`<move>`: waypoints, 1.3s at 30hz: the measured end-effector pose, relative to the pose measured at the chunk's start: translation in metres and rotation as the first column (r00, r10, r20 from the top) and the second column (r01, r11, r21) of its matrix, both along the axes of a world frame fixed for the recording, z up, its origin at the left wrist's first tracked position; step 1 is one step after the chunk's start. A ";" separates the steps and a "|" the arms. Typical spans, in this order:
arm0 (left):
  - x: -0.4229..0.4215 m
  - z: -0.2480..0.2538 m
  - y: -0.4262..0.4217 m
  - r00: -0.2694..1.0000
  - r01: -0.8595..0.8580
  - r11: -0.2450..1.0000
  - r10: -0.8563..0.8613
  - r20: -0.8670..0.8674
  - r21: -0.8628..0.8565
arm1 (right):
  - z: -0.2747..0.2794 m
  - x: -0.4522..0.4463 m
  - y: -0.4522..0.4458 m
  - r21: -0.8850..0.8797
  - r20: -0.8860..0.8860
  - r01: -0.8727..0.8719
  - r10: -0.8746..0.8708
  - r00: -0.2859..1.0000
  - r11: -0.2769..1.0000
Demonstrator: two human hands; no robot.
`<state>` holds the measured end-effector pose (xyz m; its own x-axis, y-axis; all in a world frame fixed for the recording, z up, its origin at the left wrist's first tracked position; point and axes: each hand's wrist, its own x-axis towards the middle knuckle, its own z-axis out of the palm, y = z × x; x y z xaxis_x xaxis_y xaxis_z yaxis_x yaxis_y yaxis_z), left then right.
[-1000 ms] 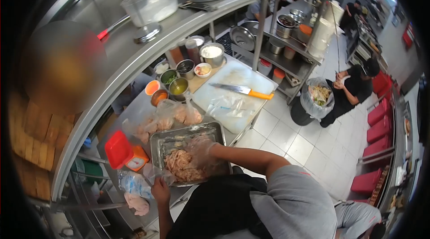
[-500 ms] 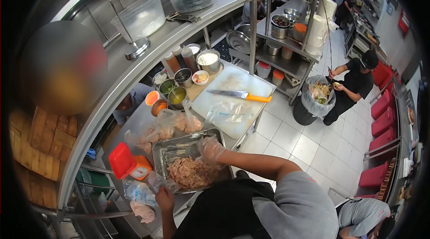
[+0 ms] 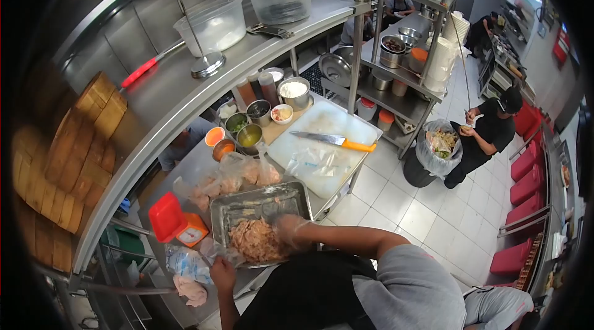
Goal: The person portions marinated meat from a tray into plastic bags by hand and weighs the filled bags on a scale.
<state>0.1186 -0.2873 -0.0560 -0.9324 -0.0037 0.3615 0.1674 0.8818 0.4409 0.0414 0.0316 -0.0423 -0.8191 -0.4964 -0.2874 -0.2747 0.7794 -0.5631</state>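
My right hand (image 3: pixel 293 231), in a clear plastic glove, is inside the metal tray (image 3: pixel 291 197), against the right side of a heap of raw minced meat (image 3: pixel 257 241). Motion smears its fingers. At the tray's near left corner, my left hand (image 3: pixel 223 273) is closed on a clear plastic bag (image 3: pixel 228 254). Behind the tray lie several plastic bags of portioned meat (image 3: pixel 247 174). An orange scale (image 3: pixel 193 231) with a red pan (image 3: pixel 167 209) stands left of the tray.
A knife (image 3: pixel 337 140) and a plastic bag (image 3: pixel 315 163) lie on the white cutting board (image 3: pixel 288 147). Pots of ingredients (image 3: pixel 249 136) stand behind. A steel shelf (image 3: pixel 154 104) overhangs the left. To the right, a co-worker (image 3: pixel 492 129) stands beside a lined bin (image 3: pixel 433 156).
My right hand has moved lower in the tray, onto the side of the meat. My left hand stays by the tray's corner. The head view has shifted, showing more of the left shelf.
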 end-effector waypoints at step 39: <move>-0.007 0.141 0.057 0.998 -0.053 0.630 0.007 0.062 0.775 | -0.064 -0.037 0.013 0.408 -0.254 -0.272 0.394 0.883 0.872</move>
